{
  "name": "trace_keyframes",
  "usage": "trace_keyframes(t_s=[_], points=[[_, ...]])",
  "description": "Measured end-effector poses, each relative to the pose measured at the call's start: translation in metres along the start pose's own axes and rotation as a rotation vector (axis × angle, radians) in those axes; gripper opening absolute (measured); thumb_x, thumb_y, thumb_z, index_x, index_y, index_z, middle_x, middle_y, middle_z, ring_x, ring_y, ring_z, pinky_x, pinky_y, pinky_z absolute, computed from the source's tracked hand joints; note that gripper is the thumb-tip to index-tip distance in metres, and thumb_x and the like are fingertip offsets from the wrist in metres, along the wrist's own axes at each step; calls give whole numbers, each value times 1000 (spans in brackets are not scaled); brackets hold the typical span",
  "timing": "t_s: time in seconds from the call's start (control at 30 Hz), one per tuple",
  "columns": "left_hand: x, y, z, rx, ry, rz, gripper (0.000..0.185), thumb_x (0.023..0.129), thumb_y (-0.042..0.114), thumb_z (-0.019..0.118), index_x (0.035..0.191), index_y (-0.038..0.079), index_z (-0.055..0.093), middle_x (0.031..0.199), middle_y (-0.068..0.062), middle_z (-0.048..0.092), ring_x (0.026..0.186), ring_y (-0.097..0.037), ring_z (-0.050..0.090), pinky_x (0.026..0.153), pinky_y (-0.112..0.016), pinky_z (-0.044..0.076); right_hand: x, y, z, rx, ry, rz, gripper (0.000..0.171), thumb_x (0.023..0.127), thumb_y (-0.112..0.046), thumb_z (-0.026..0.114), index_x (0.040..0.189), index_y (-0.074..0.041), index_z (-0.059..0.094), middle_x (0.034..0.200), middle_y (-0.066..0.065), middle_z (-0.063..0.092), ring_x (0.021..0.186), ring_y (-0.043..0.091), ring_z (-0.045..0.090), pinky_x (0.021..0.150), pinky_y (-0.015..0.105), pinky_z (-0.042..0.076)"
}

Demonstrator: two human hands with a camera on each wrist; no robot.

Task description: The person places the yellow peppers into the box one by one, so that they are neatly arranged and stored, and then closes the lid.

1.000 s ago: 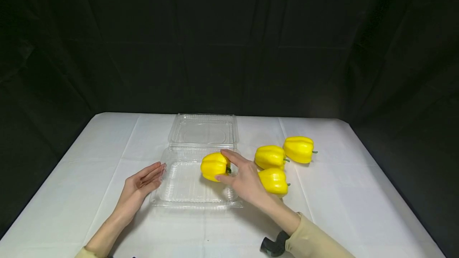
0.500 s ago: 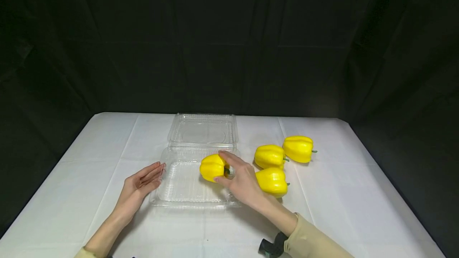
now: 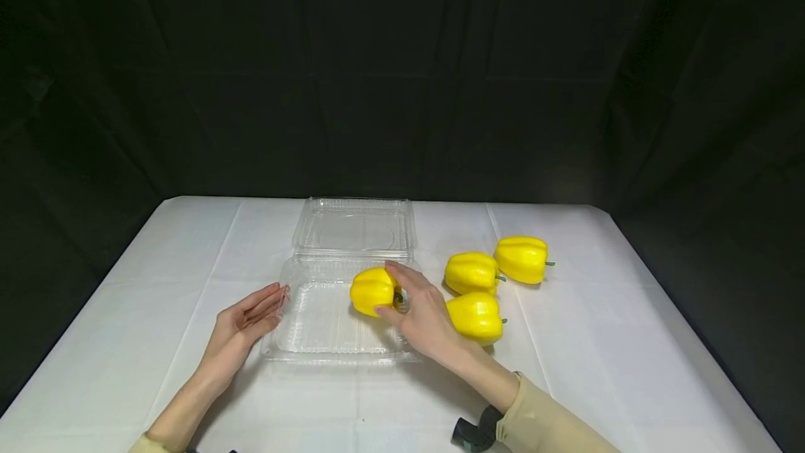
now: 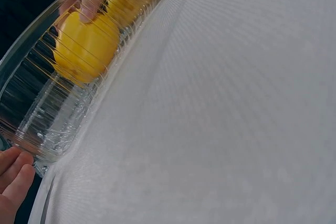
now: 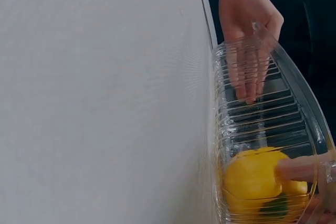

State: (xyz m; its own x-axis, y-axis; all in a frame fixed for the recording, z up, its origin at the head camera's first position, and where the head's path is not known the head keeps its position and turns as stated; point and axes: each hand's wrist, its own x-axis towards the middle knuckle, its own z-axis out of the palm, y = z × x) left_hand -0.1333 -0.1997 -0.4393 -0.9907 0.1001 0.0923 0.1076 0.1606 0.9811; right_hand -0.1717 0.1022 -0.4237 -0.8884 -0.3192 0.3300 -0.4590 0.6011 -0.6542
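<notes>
My right hand (image 3: pixel 424 313) pinches a yellow bell pepper (image 3: pixel 372 292) between thumb and fingers, within the right half of a clear hinged plastic container (image 3: pixel 314 355). The pepper lies on its side, its green stem pointing right toward my palm. In the left wrist view, that bell pepper (image 4: pixel 86 48) shows through the ribbed container wall. My left hand (image 3: pixel 239 331) rests its straight fingers against the container's left side. Through the clear wall in the right wrist view, the left hand's fingers (image 5: pixel 247 77) appear extended. The container's lid (image 3: pixel 355 226) is folded back, away from me.
Three more yellow bell peppers sit right of the container: a near one (image 3: pixel 476 318), a middle one (image 3: pixel 470 272) and a far one (image 3: pixel 522 259). By the right sleeve (image 3: pixel 553 418) is a black object (image 3: pixel 474 433). White cloth (image 3: pixel 597 341) covers the table; black curtains stand behind.
</notes>
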Motion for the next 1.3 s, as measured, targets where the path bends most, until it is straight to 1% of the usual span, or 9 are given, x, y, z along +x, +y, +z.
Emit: trace_keyframes(t_s=[0.23,0.4,0.8,1.1,1.3], points=[[2,-1,-1,4,-3,-13,54,98,9,60,147,-6,41,146,-22,51,119,7,56,98,-11,46,0,0,0,14,6,1,66,86,-14,78,144,-1,49,150,17,48,140,33,44,117,49,34],[2,-1,-1,12,-3,-13,54,99,9,59,147,-6,41,146,-22,51,119,7,56,98,-10,46,-1,0,1,19,14,3,67,85,-10,77,144,1,48,151,17,46,141,33,42,118,49,32],[1,0,-1,17,-3,-9,54,99,9,60,147,-5,42,146,-21,51,120,7,56,97,-10,45,-2,-1,3,29,32,33,67,85,-6,76,145,2,47,153,15,44,142,33,40,118,47,33],[1,0,-1,19,-6,-9,53,99,7,58,147,-7,41,146,-21,51,119,7,56,98,-10,45,-1,-3,1,35,35,53,70,83,-3,77,146,-1,47,153,13,45,141,33,42,118,49,33],[1,0,-1,26,-6,-1,53,99,8,58,147,-7,41,146,-21,51,120,5,56,98,-9,45,-1,-5,-1,79,53,80,71,81,0,77,146,-6,49,151,12,48,140,34,43,117,52,34]])
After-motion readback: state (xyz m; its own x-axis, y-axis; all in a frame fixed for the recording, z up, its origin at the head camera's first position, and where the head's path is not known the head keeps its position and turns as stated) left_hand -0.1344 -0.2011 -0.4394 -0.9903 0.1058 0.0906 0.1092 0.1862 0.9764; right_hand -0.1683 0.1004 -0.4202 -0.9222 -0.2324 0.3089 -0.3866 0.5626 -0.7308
